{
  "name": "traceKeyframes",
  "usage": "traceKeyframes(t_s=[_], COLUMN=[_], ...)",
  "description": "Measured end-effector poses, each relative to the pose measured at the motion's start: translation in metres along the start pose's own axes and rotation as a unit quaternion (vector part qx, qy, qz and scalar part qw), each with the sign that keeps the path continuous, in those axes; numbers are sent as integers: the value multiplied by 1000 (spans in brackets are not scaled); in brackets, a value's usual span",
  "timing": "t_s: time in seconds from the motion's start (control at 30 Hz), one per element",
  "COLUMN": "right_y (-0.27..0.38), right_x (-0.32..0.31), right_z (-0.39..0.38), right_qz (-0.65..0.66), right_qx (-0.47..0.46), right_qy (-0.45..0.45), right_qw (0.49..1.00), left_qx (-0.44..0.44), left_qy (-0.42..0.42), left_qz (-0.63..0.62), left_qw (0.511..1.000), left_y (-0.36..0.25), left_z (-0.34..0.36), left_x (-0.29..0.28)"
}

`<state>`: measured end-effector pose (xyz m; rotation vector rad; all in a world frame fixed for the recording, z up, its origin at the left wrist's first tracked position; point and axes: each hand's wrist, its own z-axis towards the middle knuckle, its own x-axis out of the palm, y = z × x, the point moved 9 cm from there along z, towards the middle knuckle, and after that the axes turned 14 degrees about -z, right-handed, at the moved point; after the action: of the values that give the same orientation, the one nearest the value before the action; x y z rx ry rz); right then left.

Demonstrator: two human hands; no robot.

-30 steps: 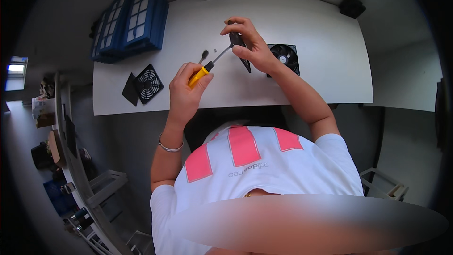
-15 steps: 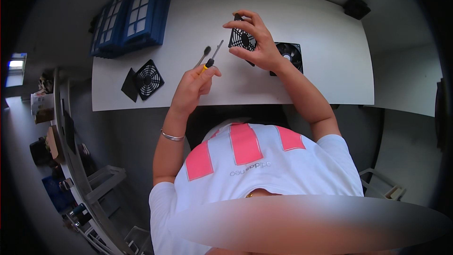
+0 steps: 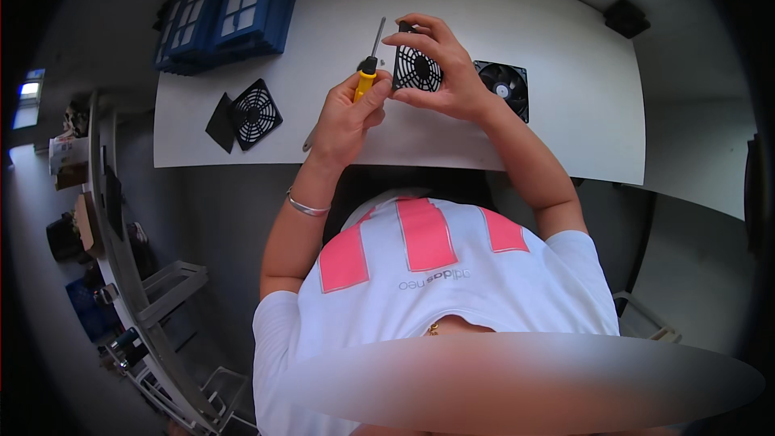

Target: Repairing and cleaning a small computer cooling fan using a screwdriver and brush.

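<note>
My left hand is closed around the yellow handle of a screwdriver, its metal shaft pointing up and away. Between the thumb and fingers of my right hand a black fan guard with ring-shaped slots is gripped, tilted up above the white table. The screwdriver is just to the left of the guard, and a thin gap separates shaft and guard. Right of my right wrist lies a black square fan. A thin tool lies under my left hand, mostly covered by it.
Another black fan guard lies at the left of the white table, overlapping a flat black square panel. Blue bins with white panels stand at the back left. Dark boxes sit at the far edge. Shelving runs along the left.
My left hand has moved up and right with the screwdriver, which is now more upright and closer to the guard. The right hand still holds the guard. The whole view has shifted slightly.
</note>
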<state>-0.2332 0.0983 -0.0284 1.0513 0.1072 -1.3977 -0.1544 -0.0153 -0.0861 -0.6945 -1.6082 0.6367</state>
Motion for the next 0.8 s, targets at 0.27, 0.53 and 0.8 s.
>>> traceKeyframes(t_s=[0.27, 0.53, 0.8], right_y=[4, 5, -4], right_x=[-4, -2, 10], right_z=[0, -2, -5], right_qz=[15, 33, 145], right_qx=[-29, -40, 32], right_qy=[-21, -18, 15], right_qw=[999, 999, 989], left_qx=[-77, -31, 36], left_qy=[48, 6, -7], left_qz=[-45, 39, 106], left_qw=[995, 999, 994], left_y=[6, -5, -18], left_z=[-6, -10, -12], left_x=[9, 9, 21])
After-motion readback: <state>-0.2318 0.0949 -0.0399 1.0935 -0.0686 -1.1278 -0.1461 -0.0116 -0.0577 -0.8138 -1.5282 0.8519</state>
